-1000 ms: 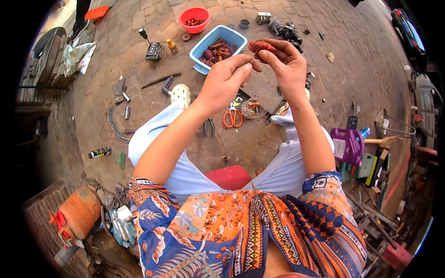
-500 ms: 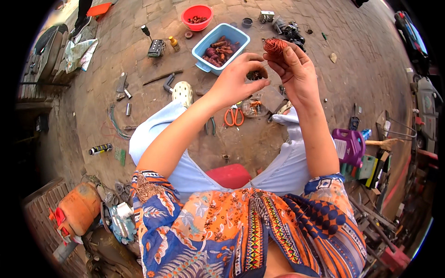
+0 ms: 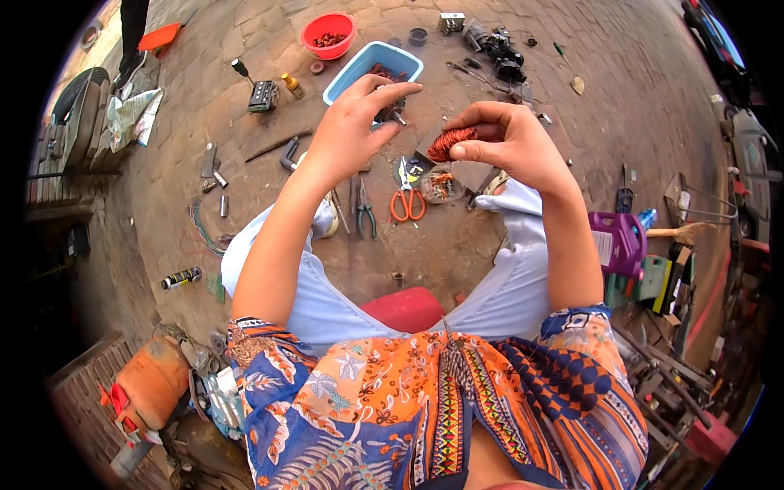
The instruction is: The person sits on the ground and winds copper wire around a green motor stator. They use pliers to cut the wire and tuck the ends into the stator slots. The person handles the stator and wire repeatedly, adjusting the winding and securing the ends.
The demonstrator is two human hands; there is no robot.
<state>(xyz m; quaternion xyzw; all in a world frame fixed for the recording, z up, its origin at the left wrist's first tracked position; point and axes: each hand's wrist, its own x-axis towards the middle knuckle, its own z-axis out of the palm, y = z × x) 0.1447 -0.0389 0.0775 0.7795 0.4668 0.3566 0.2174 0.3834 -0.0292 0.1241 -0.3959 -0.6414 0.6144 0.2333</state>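
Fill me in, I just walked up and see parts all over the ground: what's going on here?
A seated person is working over a paved floor strewn with tools. The right hand pinches a reddish copper wire coil between thumb and fingers. The left hand is open, fingers stretched out above the blue tub, holding nothing that shows. A red bowl sits beyond the tub, and orange-handled scissors and pliers lie on the ground below the hands.
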